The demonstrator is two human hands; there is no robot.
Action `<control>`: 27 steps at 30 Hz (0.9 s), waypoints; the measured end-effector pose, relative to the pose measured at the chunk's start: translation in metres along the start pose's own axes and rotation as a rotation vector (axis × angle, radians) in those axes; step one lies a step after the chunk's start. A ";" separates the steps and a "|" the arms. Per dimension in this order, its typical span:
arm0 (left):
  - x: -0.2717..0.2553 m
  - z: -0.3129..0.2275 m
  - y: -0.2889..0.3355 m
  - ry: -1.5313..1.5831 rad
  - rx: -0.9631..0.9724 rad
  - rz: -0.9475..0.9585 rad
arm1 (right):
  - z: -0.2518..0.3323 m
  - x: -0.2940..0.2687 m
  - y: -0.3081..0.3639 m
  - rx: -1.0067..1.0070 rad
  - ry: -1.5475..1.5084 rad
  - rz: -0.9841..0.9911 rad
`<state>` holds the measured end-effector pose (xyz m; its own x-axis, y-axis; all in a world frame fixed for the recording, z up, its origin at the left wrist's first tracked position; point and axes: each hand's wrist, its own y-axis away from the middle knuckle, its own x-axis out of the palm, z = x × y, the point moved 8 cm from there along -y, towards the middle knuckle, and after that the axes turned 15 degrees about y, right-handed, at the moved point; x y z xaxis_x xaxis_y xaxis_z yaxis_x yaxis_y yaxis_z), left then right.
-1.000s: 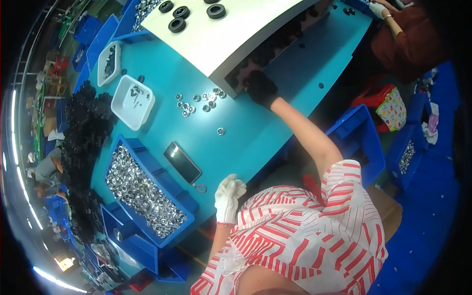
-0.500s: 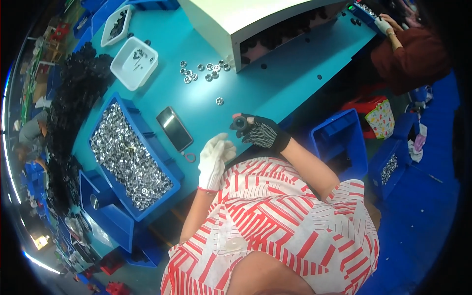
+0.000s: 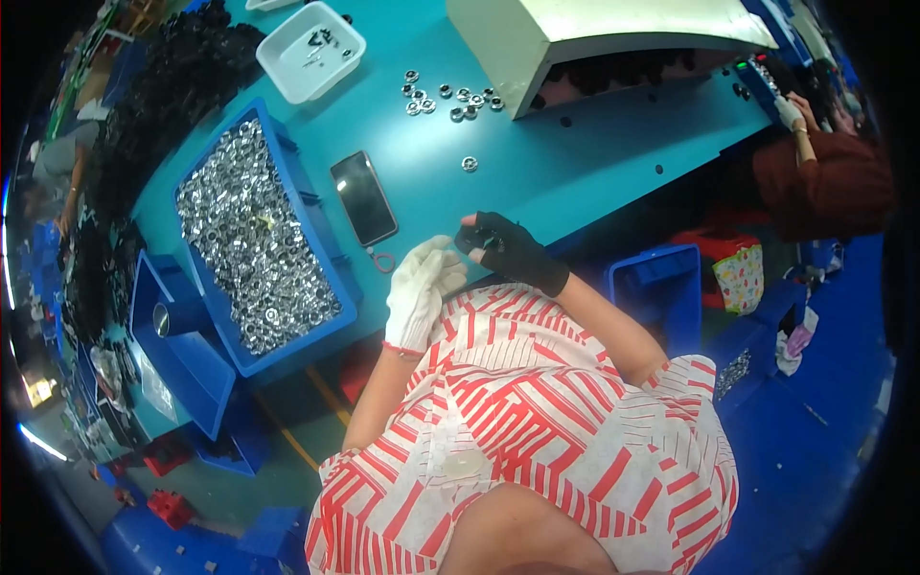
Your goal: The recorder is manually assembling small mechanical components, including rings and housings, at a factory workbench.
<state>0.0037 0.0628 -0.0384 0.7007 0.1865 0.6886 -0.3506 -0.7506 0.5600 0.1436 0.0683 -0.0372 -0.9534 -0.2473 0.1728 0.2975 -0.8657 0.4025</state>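
My right hand (image 3: 515,255), in a black fingerless-tipped glove, is closed around a dark round part (image 3: 469,239) at the table's near edge. Most of that part is covered by the fingers and blends with the glove. Just to its left, my left hand (image 3: 419,285) wears a white knit glove. Its fingers are bent together, the tips close to the dark part; whatever they pinch, if anything, is hidden. Beyond both hands a single shiny metal ring (image 3: 470,164) lies on the teal table (image 3: 537,192). A phone (image 3: 364,198) rests left of it, beside a small pinkish ring (image 3: 382,262).
A blue bin (image 3: 251,367) full of shiny metal rings stands at the left, near a white tray (image 3: 311,53) with small parts. Several rings (image 3: 464,95) lie before a cream box (image 3: 613,29) holding dark parts. A co-worker's gloved hand (image 3: 789,113) shows far right.
The view has shifted, so the table things sit lower and further right. My right hand has turned, hiding more of the dark part, and my left fingertips are nearer to it.
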 end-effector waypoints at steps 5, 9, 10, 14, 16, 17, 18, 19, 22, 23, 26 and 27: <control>0.013 -0.005 0.003 0.047 0.014 0.062 | 0.035 0.012 0.004 -0.389 0.544 -0.087; 0.010 -0.006 0.005 0.070 0.019 0.064 | 0.036 0.015 0.004 -0.392 0.555 -0.084; 0.010 -0.008 0.006 0.051 0.025 0.054 | 0.035 0.016 0.004 -0.390 0.556 -0.083; 0.002 -0.006 0.004 0.067 0.006 0.068 | 0.035 0.017 0.004 -0.387 0.554 -0.082; 0.004 -0.016 0.010 -0.228 0.188 -0.020 | 0.034 0.018 0.004 -0.378 0.554 -0.082; 0.006 -0.029 0.017 -0.522 0.368 -0.110 | 0.027 0.016 0.002 -0.296 0.510 -0.104; 0.024 -0.045 0.032 -0.924 0.687 -0.033 | 0.020 0.013 0.000 -0.215 0.464 -0.125; 0.045 -0.051 0.039 -1.104 0.780 0.048 | 0.018 0.011 -0.003 -0.216 0.466 -0.131; 0.053 -0.042 0.039 -1.229 0.687 0.212 | 0.004 0.022 -0.011 -0.199 0.428 0.047; 0.043 -0.037 0.035 -1.190 0.587 0.200 | 0.006 0.021 -0.013 -0.201 0.434 0.049; -0.004 -0.029 0.016 -0.581 0.290 -0.099 | -0.023 -0.008 -0.042 -0.008 0.405 -0.060; -0.004 -0.029 0.016 -0.421 0.171 -0.138 | -0.007 -0.030 -0.047 -0.404 0.790 -0.377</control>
<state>-0.0225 0.0690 -0.0187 0.9368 0.0457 0.3468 -0.1536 -0.8370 0.5252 0.1583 0.1136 -0.0675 -0.7852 -0.0161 -0.6190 0.0659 -0.9962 -0.0576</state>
